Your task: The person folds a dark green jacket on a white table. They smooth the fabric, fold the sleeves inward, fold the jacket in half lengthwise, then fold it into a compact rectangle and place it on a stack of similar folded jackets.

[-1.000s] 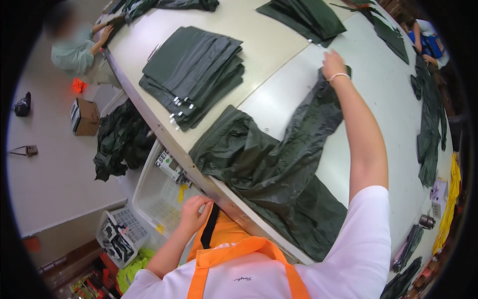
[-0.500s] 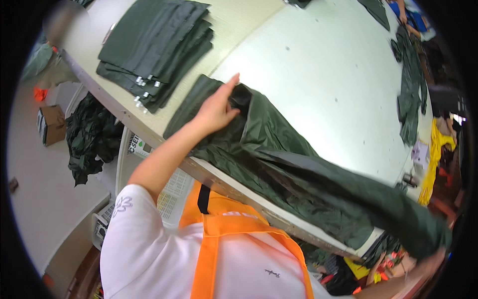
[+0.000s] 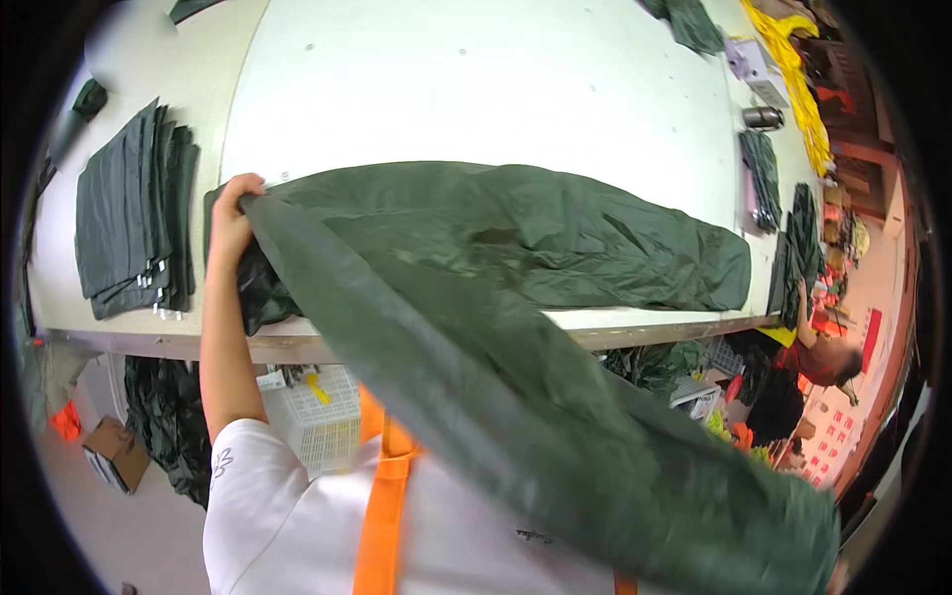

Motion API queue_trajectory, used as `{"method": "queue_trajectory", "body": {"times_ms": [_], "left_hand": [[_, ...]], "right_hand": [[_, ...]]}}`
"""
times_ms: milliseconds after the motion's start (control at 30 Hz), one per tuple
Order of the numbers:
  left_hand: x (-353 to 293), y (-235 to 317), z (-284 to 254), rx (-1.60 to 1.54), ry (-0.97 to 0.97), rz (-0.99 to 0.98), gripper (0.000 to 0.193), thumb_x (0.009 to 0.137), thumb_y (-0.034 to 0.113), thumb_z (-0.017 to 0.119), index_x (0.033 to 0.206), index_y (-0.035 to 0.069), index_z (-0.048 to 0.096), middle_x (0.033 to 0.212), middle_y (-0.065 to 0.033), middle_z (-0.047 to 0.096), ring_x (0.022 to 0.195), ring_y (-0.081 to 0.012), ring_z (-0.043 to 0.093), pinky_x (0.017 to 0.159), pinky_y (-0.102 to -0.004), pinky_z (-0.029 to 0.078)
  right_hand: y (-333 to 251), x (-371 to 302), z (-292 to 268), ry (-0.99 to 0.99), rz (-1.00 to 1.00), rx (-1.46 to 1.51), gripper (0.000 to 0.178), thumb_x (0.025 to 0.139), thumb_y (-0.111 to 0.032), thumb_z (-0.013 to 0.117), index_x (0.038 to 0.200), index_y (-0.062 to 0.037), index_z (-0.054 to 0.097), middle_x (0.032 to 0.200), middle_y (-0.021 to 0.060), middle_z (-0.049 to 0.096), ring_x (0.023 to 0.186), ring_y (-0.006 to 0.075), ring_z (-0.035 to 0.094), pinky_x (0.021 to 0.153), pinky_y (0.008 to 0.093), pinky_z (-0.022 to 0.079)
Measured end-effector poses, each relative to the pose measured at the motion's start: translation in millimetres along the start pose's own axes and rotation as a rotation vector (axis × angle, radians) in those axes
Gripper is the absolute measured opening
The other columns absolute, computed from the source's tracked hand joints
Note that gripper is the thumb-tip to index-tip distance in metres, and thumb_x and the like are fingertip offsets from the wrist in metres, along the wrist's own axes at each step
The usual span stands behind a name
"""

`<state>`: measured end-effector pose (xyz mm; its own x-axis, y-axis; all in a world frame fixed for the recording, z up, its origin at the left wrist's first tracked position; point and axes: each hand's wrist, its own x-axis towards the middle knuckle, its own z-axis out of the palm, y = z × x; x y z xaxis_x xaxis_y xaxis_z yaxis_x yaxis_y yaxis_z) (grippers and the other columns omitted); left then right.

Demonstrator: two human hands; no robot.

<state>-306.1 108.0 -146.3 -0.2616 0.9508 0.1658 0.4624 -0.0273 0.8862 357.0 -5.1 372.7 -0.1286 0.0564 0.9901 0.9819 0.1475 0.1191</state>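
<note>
A pair of dark green, shiny trousers (image 3: 635, 243) is spread along the near side of the white table, one leg lying on it. The other leg is lifted and stretched slantwise over my body toward the lower right. My left hand (image 3: 234, 213) is closed on the waist end at the left, fingers curled over the cloth. At the lower right rim, only a blurred sliver of my right hand (image 3: 840, 575) shows by the raised leg's end; the leg hangs taut from there. A stack of folded dark green garments (image 3: 124, 213) with small white tags lies left of my left hand.
The white table (image 3: 446, 109) has a near edge in front of me. White plastic baskets (image 3: 317, 421) and dark cloth (image 3: 169, 426) are below it. Yellow cloth (image 3: 793, 79) and a dark cylinder (image 3: 763, 118) lie along the right side. Another person (image 3: 823, 352) is at the far right.
My view has turned, and the table edge now runs level. My left hand has gone from lying open on the trousers to gripping their waist end. The raised leg now sweeps across my body.
</note>
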Motion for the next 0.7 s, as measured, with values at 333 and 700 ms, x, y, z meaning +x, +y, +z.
{"method": "queue_trajectory", "body": {"times_ms": [333, 700], "left_hand": [[13, 159, 94, 0.860, 0.299, -0.184, 0.052, 0.083, 0.034, 0.056, 0.126, 0.004, 0.052, 0.136, -0.0208, 0.045, 0.124, -0.0381, 0.043, 0.101, -0.0522, 0.035], [-42, 174, 179, 1.017, 0.283, -0.146, 0.095, 0.076, 0.068, 0.057, 0.139, 0.000, 0.035, 0.143, -0.0273, 0.032, 0.135, -0.0397, 0.028, 0.108, -0.0549, 0.019]], "right_hand": [[149, -390, 310, -1.167, 0.660, 0.295, 0.042, 0.098, -0.034, 0.046, 0.075, 0.0019, 0.044, 0.067, 0.0082, 0.042, 0.067, 0.0171, 0.035, 0.065, 0.0362, 0.038], [33, -338, 276, -1.153, 0.145, 0.625, 0.028, 0.092, -0.023, 0.056, 0.110, -0.0020, 0.056, 0.127, 0.0178, 0.051, 0.121, 0.0348, 0.046, 0.102, 0.0417, 0.035]]}}
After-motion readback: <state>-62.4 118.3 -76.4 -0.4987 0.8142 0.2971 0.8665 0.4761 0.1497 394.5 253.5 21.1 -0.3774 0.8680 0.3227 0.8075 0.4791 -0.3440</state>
